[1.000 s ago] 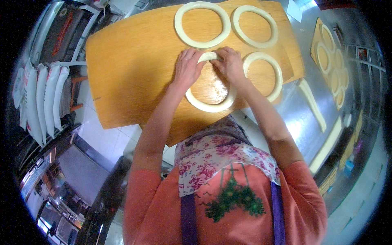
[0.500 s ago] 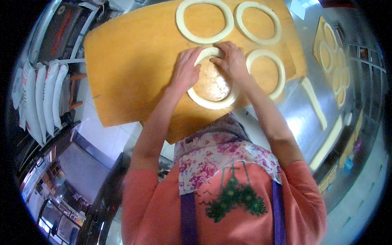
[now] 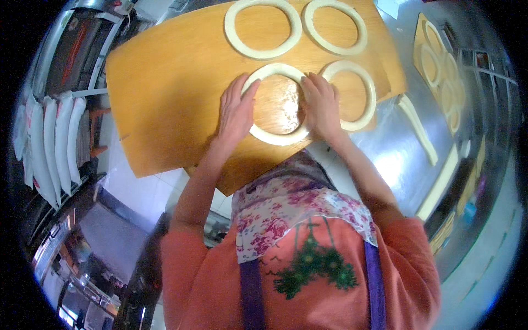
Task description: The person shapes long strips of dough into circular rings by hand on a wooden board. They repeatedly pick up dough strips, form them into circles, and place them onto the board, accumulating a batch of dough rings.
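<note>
A pale ring of dough [image 3: 278, 137] lies on the wooden board [image 3: 159, 99], close to my body. My left hand [image 3: 237, 113] cups its left side, fingers curved round the outside and thumb toward the inner edge. On the opposite side my right hand [image 3: 320, 107] grips the ring, its fingers over the strand and hiding that stretch. Just right of this hand rests another dough ring [image 3: 370, 99]. Two further ones, a far left ring [image 3: 263, 53] and a far right ring [image 3: 335, 50], lie toward the board's far edge.
To the right is a shiny metal table [image 3: 393, 137] with a loose dough strip [image 3: 419, 129] and a longer dough strip [image 3: 440, 184]. Beyond them a second board [image 3: 421, 41] carries several rings. Stacked white sacks [image 3: 55, 143] stand at the left.
Both hands have come apart from the ring's far edge and slid down to its left and right sides. The ring's far edge now shows. The whole view has shifted slightly.
</note>
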Demonstrator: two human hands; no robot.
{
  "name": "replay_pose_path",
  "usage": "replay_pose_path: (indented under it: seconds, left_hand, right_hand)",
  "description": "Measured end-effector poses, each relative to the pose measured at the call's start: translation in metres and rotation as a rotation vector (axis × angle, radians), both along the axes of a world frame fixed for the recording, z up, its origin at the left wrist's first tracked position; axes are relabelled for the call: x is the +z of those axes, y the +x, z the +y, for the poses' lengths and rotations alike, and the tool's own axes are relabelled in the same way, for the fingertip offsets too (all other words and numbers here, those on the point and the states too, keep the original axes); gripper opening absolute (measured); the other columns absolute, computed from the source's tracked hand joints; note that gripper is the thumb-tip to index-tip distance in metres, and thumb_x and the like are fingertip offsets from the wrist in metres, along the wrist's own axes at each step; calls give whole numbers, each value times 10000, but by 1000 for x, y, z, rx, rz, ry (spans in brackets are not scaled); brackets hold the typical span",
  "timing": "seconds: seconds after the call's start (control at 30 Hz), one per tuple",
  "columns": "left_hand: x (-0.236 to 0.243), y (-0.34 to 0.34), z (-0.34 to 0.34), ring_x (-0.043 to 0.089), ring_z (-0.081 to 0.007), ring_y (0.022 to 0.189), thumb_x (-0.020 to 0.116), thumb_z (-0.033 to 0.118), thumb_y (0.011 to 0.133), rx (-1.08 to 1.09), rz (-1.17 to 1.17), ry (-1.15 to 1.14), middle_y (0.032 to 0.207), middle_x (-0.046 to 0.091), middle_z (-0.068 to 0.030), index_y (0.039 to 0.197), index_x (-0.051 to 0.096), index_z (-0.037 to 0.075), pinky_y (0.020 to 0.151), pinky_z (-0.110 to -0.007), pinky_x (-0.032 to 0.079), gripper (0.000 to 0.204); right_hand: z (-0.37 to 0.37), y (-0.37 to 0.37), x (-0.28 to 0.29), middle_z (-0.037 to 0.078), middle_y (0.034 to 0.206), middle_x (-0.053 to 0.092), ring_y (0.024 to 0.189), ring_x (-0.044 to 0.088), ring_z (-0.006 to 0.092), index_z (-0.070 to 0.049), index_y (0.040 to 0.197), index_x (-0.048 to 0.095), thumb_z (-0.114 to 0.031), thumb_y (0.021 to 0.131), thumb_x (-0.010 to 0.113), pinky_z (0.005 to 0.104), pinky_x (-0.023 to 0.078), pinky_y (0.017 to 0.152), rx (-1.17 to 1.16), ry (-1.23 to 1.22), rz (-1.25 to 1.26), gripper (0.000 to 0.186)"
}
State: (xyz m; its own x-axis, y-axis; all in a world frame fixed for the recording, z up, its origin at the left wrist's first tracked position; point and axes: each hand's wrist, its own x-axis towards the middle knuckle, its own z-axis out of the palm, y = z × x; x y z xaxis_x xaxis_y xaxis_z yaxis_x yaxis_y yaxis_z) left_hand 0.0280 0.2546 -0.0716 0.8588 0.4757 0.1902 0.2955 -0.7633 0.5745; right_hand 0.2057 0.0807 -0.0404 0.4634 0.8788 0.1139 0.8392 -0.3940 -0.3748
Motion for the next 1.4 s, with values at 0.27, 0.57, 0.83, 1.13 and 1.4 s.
replay_pose_path:
  seconds: [0.27, 0.57, 0.83, 1.13, 1.4]
  left_hand:
    - [12, -2, -9, 397, -406, 1348, 613, 34, 851, 128, -11, -14, 1457, 424, -230, 1395, 474, 9, 1137, -503, 304, 561]
    - [67, 167, -182, 338, -351, 1421, 569, 96, 932, -530, -166, -222, 1522, 355, -201, 1447, 404, -18, 1184, -417, 290, 553]
    - [42, 362, -354, 212, -313, 1489, 548, 229, 984, -793, 64, 195, 1595, 256, -172, 1506, 288, -25, 1231, -458, 165, 636]
    - [12, 357, -404, 193, -342, 1492, 583, 268, 932, -656, 183, 274, 1593, 262, -180, 1491, 310, -44, 1229, -476, 116, 695]
    - [11, 303, -418, 336, -369, 1399, 625, 210, 886, -631, 164, 310, 1498, 403, -177, 1434, 436, 28, 1182, -535, 196, 608]
  right_hand:
    - [-77, -6, -6, 176, 1382, 500, 1294, 447, 359, -82, 1369, 525, -187, 871, 653, 498, 303, 1100, -205, 199, 113, 525]
    - [-374, 167, -18, 180, 1504, 400, 1355, 406, 394, -40, 1404, 462, -185, 962, 535, 573, 331, 1087, -819, -78, -194, 472]
    - [-417, 211, 9, 143, 1607, 235, 1492, 219, 284, -32, 1512, 294, -219, 974, 505, 578, 174, 1192, -823, -271, 3, 608]
    - [-436, 191, -7, 178, 1637, 131, 1525, 93, 299, 27, 1547, 165, -369, 1005, 445, 552, 80, 1211, -752, -321, -9, 728]
    - [-474, 172, -5, 153, 1612, 232, 1498, 212, 273, -5, 1523, 264, -311, 987, 498, 580, 156, 1187, -691, -210, 46, 660]
